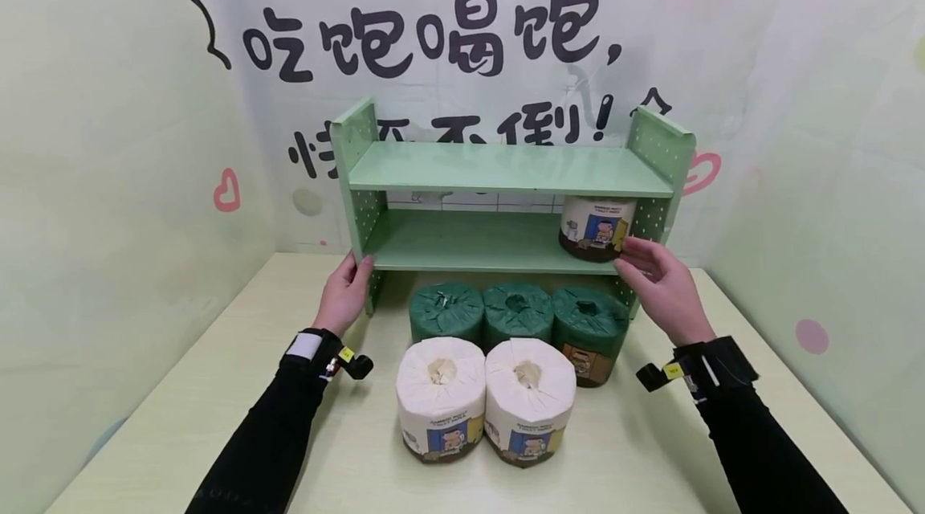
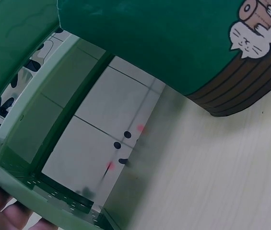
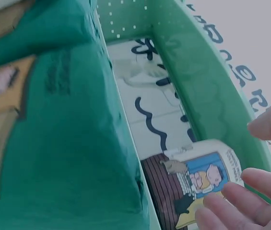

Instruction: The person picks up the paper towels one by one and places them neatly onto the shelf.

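Observation:
A light green two-tier shelf (image 1: 506, 169) stands at the back of the table. My left hand (image 1: 343, 297) grips its left side panel, the thumb in front and the fingers behind the panel in the left wrist view. One white-wrapped toilet paper roll (image 1: 584, 226) sits upright at the right end of the lower tier, its top overlapped by the upper board. Beside that roll, my right hand (image 1: 668, 293) has its fingers extended and spread, fingertips right at the roll's right side. The right wrist view shows the printed label of the roll (image 3: 207, 175) near those fingers.
Three green-wrapped rolls (image 1: 517, 313) stand in a row before the shelf's base. Two white-wrapped rolls (image 1: 441, 393) stand side by side in front of them on the pale wooden table (image 1: 636, 458). Printed wall sheets (image 1: 130, 177) enclose the table's back and sides.

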`<state>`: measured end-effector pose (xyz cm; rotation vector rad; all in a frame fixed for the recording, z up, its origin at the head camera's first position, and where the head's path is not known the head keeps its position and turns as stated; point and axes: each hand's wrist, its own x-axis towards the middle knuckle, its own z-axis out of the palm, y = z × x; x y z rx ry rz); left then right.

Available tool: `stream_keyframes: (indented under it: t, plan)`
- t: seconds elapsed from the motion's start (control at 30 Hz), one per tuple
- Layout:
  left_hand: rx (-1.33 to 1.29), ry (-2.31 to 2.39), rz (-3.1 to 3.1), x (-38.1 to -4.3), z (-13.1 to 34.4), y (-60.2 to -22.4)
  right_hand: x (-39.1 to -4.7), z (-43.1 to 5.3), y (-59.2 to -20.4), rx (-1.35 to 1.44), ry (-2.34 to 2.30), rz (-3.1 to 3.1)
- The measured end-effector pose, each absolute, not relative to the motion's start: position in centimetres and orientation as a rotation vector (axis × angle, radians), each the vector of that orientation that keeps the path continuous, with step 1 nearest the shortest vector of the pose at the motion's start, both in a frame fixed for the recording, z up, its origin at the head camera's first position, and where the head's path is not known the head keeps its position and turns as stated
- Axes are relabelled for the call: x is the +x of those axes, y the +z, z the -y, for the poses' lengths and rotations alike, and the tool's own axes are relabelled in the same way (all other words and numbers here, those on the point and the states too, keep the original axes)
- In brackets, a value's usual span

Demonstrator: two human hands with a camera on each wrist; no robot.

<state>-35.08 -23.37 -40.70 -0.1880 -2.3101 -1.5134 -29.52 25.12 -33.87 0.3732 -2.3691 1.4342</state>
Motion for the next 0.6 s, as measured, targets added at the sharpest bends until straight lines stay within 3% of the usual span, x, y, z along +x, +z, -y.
stream_keyframes:
  t: [0.6]
  plan:
    - [-0.186, -1.51, 2.309, -35.1, 23.4, -40.8, -24.1, -24.1, -33.4, 0.649, 1.376, 2.437]
